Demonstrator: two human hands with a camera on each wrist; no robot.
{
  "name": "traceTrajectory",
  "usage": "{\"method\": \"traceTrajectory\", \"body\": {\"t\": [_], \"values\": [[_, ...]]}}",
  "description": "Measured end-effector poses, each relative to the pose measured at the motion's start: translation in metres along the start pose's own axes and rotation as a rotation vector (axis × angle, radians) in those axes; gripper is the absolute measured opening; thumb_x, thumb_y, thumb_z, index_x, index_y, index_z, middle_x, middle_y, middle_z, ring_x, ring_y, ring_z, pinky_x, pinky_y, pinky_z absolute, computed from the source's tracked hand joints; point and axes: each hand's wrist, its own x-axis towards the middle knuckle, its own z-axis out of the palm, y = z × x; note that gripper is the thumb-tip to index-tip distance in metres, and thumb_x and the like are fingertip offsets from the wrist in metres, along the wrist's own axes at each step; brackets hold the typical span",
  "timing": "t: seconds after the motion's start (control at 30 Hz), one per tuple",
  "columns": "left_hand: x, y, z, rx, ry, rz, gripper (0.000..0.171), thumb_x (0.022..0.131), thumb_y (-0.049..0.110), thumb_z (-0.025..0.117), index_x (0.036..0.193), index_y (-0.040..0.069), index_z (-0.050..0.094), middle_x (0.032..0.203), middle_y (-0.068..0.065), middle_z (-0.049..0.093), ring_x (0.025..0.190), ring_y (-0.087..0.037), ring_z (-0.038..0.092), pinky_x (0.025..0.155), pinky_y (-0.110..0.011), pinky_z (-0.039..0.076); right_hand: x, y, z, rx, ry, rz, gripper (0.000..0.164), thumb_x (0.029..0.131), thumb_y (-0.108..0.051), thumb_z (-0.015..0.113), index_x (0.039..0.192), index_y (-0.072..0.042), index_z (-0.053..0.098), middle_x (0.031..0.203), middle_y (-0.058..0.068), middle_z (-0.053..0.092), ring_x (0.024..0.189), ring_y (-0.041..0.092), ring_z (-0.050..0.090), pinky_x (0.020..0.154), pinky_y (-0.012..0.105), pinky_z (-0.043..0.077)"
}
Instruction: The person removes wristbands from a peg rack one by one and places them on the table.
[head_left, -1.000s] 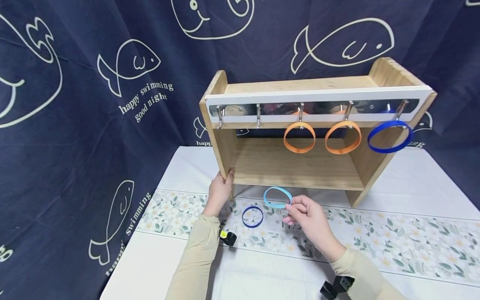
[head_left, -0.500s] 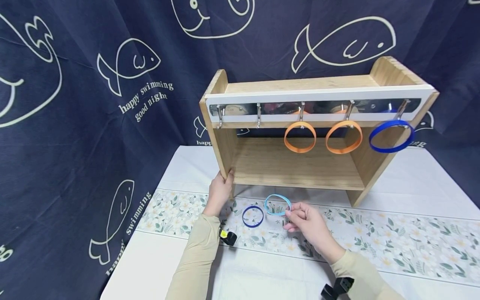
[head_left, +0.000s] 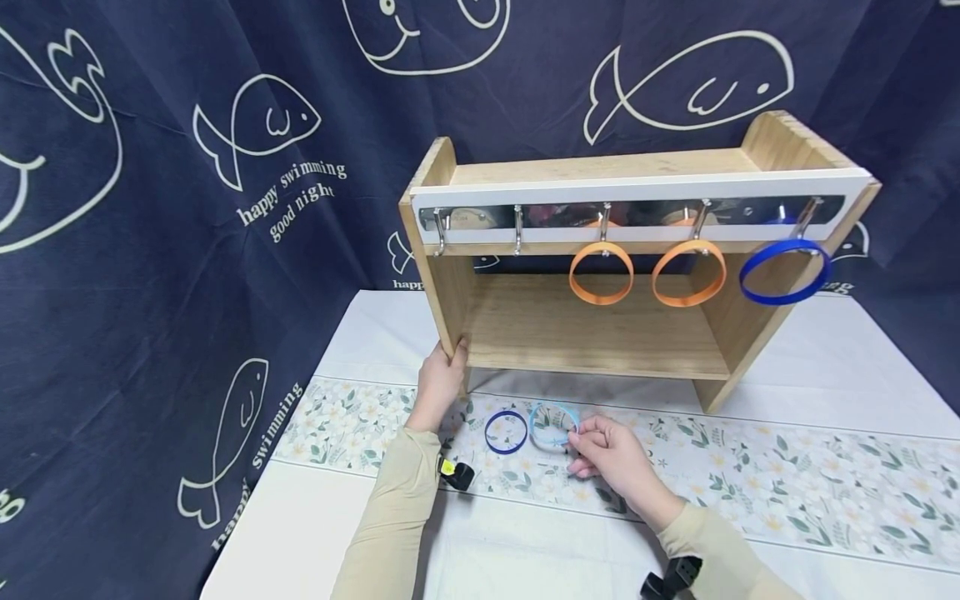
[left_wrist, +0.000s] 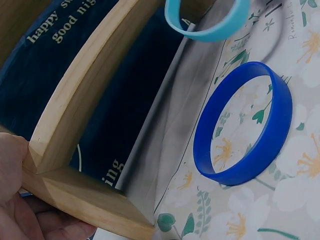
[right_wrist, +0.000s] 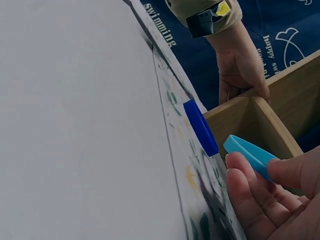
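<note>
My right hand (head_left: 615,458) pinches a light blue silicone wristband (right_wrist: 250,154) between thumb and fingers, low over the floral strip of the table. Beside it on the table lies a dark blue wristband (left_wrist: 243,124), to the left in the head view. My left hand (head_left: 438,379) grips the lower left side panel of a wooden shelf (head_left: 592,329), its thumb on the front edge; the left wrist view shows the fingers curled under the wood. On the shelf's hook rail hang two orange wristbands, one in the middle (head_left: 602,302) and one beside it (head_left: 688,302), plus a blue wristband (head_left: 783,298) at the right.
Two metal hooks, the leftmost (head_left: 439,233) and its neighbour (head_left: 517,232), bear nothing. A white table (head_left: 525,550) with a floral strip (head_left: 810,483) carries the shelf. Behind stands a dark blue curtain (head_left: 360,100) with fish drawings.
My right hand has come down towards the table with the light blue wristband, which now sits level with the dark blue one. My left hand stays on the shelf panel.
</note>
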Motion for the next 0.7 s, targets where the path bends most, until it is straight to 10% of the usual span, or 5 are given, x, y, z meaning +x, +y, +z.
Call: {"method": "traceTrajectory", "body": {"t": [0.7], "values": [[-0.0005,0.0006,-0.0002,0.002,0.015,0.008,0.049,0.102,0.040,0.045,0.131,0.002,0.056,0.106,-0.022,0.069,0.084,-0.032,0.067,0.069,-0.045,0.054,0.0049,0.0099,0.0009,-0.142,-0.005,0.014,0.019,0.095,-0.011,0.063,0.098,0.007,0.058,0.083,0.015,0.072,0.053,0.021,0.064,0.053,0.033,0.055]]}}
